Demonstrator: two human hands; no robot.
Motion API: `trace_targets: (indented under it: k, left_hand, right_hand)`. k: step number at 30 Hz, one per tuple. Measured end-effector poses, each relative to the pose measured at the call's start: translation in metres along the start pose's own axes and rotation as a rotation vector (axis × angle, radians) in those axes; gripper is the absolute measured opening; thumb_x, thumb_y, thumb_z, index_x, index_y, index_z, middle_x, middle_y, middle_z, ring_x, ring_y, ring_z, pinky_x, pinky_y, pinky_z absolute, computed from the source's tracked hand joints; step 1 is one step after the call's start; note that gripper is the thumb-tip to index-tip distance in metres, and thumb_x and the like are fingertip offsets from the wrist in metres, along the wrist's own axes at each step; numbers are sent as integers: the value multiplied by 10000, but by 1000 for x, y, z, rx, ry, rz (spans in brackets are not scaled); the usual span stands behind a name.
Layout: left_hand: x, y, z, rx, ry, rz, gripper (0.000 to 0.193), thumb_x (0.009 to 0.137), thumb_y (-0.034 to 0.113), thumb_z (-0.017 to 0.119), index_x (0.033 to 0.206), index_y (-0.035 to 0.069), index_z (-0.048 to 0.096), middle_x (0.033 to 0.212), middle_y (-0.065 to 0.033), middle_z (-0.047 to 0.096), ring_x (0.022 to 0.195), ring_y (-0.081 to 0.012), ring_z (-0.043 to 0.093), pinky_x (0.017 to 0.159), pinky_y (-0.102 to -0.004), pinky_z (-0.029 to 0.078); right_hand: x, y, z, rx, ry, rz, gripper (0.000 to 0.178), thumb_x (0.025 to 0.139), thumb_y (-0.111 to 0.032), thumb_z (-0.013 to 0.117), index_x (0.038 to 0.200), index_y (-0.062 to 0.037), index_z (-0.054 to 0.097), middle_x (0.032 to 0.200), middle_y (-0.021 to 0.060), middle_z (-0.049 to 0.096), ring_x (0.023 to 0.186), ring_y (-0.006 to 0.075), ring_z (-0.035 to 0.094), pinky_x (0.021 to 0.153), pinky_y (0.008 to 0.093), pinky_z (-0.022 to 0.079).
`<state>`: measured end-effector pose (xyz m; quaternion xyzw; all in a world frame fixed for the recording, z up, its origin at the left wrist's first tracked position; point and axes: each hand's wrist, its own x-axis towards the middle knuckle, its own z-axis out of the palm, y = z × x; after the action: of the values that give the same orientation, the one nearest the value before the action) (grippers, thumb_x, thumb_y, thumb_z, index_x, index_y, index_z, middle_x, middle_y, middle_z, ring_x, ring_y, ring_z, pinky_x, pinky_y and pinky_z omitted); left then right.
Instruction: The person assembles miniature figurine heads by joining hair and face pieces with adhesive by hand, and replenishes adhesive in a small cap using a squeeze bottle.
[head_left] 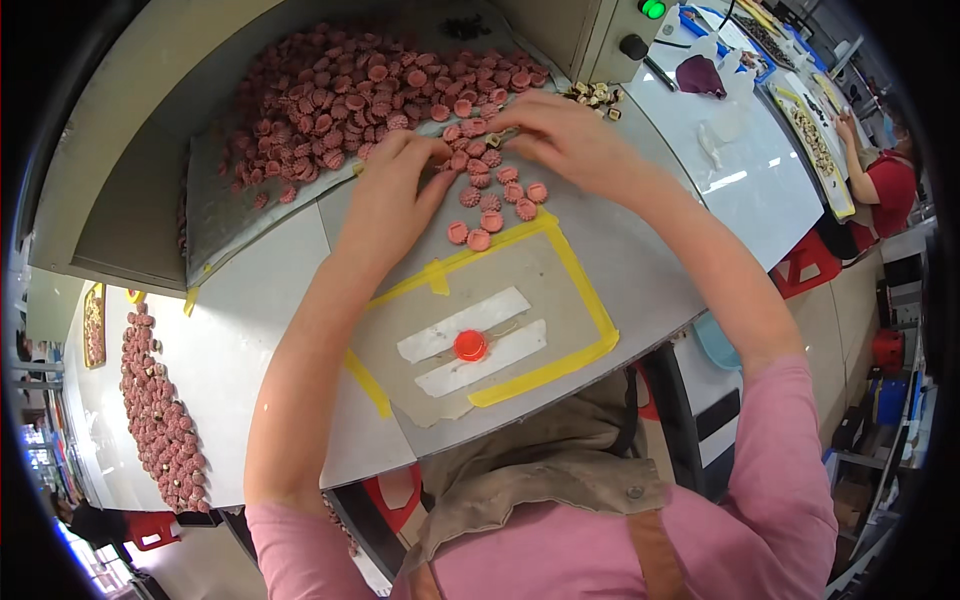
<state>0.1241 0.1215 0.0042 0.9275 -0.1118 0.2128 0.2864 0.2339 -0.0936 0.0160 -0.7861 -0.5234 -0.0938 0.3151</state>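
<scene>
Several small pink cup-shaped pieces with ridged rims lie loose on the grey tabletop, in a trail that leads back to a large heap. My left hand is at the left of this trail, its thumb and forefinger closing on one pink ridged cup. From the right, my right hand reaches in, fingertips pinching a small black-and-gold square piece just above the cups.
A red round cap sits between two white strips inside a yellow tape frame. More black-and-gold pieces lie beyond my right hand. Finished-looking pink pieces cover the left table. Another person works at far right.
</scene>
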Motion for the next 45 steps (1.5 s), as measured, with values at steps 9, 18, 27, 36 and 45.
trace_targets:
  k: [9, 18, 27, 36, 45]
  left_hand:
    - [-29, 8, -22, -97, -130, -218, 165, 845, 113, 633, 961, 2, 591, 880, -114, 556, 761, -216, 558, 693, -306, 452]
    - [-105, 35, -65, -481, 220, -657, 234, 934, 170, 542, 1089, 3, 597, 927, -33, 586, 825, -108, 557, 751, -241, 459]
    - [-162, 116, -47, -1077, 338, -767, 243, 902, 46, 565, 1136, -14, 543, 1037, -71, 587, 855, -121, 591, 774, -252, 475]
    - [-160, 127, -19, -1494, 370, -803, 298, 950, 136, 520, 1216, 2, 530, 1143, -72, 573, 964, -132, 584, 855, -270, 467]
    - [-172, 117, -16, -1670, 427, -750, 348, 961, 146, 494, 1275, -4, 479, 1111, -54, 568, 971, -127, 584, 865, -266, 463]
  right_hand:
    - [-16, 3, 13, -180, -59, 130, 161, 838, -66, 574, 994, -38, 605, 985, 107, 561, 942, 295, 571, 790, 369, 484]
    - [-47, -13, -33, 107, -53, 403, 178, 862, -102, 568, 1029, -42, 559, 932, 61, 572, 813, 172, 576, 763, 303, 471]
    - [-99, -93, -36, 382, -292, 522, 169, 820, -87, 633, 969, -18, 593, 873, 26, 572, 783, 95, 530, 705, 233, 444]
    - [-105, -98, -18, 121, -149, 299, 201, 836, -18, 576, 1028, -8, 632, 958, 91, 614, 822, 178, 585, 750, 270, 470]
    - [-99, -100, -13, -52, -150, 204, 220, 834, 5, 554, 1038, -14, 635, 969, 110, 615, 866, 215, 613, 757, 310, 492]
